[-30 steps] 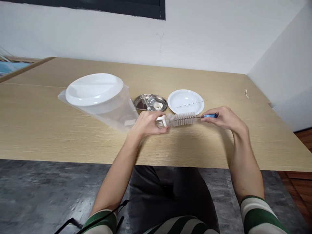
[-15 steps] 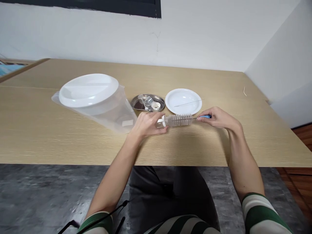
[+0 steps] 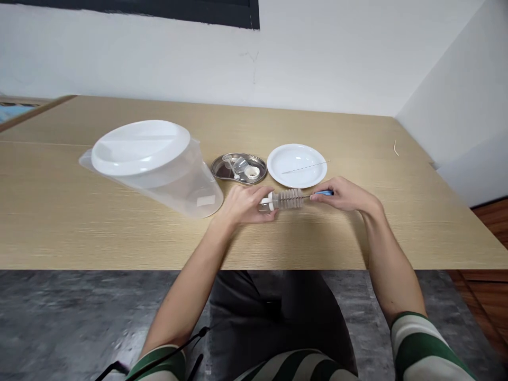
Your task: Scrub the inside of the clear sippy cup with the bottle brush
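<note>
My left hand (image 3: 249, 204) is closed around a small clear container with a white collar (image 3: 270, 201), which lies sideways over the table; its far end is hidden in the palm. Between the fingers and thumb of my right hand (image 3: 344, 193) is the blue handle of a bottle brush (image 3: 293, 198). The brush's pale bristles point left and meet the container's open end, partly inside it. Just behind both hands stand a white plate (image 3: 296, 180) with a thin wire (image 3: 304, 168) across it and a kidney-shaped metal tray (image 3: 222, 174).
A large translucent pitcher (image 3: 159, 182) with a white lid stands left of my left hand. Small clear and white pieces (image 3: 240, 165) and a roll of white tape (image 3: 252, 172) lie in the metal tray. A short pale strip (image 3: 396, 148) is at the table's far right.
My right hand has moved left with the brush, and less of the bristles shows beyond the collar. My left hand keeps its hold on the container. The view has shifted slightly.
</note>
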### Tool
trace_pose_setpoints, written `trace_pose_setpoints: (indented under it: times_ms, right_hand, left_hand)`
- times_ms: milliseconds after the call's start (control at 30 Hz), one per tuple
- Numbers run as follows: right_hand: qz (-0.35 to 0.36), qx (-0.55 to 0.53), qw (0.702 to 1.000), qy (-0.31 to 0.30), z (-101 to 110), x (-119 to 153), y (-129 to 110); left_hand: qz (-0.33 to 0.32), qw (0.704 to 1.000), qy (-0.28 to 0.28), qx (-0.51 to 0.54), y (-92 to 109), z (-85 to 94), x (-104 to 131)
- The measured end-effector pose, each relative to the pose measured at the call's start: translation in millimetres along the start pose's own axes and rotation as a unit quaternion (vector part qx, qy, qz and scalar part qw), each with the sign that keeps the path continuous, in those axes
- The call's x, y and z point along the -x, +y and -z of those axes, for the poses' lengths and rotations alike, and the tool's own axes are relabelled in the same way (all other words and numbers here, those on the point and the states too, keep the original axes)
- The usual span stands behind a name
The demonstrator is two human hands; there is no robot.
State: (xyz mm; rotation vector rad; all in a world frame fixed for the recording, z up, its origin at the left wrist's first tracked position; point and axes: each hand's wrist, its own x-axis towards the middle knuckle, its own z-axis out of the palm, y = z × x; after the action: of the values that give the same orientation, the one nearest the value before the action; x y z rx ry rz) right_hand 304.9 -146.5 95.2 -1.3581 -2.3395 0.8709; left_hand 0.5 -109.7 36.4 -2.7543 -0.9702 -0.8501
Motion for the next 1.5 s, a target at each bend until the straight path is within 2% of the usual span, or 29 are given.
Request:
trace_pose_setpoints:
  times_ms: [200,833,1067,1200,1367,1500]
  right_hand:
    - [-0.003,-0.009,1.000,0.016,6.7,6.7,0.9]
    - [-0.040,0.042,0.997,0.055,17.6,20.5,4.7]
    - [-0.062,0.033,0.997,0.045,21.8,24.0,2.0]
    - [-0.077,0.023,0.995,0.055,27.3,30.7,5.9]
    - [-0.108,-0.001,0.989,0.105,38.3,44.3,17.0]
    - [-0.092,-0.014,0.985,0.148,33.9,37.4,19.5]
  left_hand:
    - [-0.002,0.999,0.010,0.033,-0.8,7.7,-0.8]
    - [0.054,0.995,-0.045,0.067,-4.5,15.0,-1.4]
    - [0.087,0.986,-0.096,0.102,3.6,22.1,-6.9]
    - [0.105,0.981,-0.118,0.115,0.7,25.8,-5.8]
    - [0.128,0.981,-0.093,0.109,-10.2,26.1,-0.4]
    - [0.126,0.982,-0.061,0.125,-12.8,23.3,1.4]
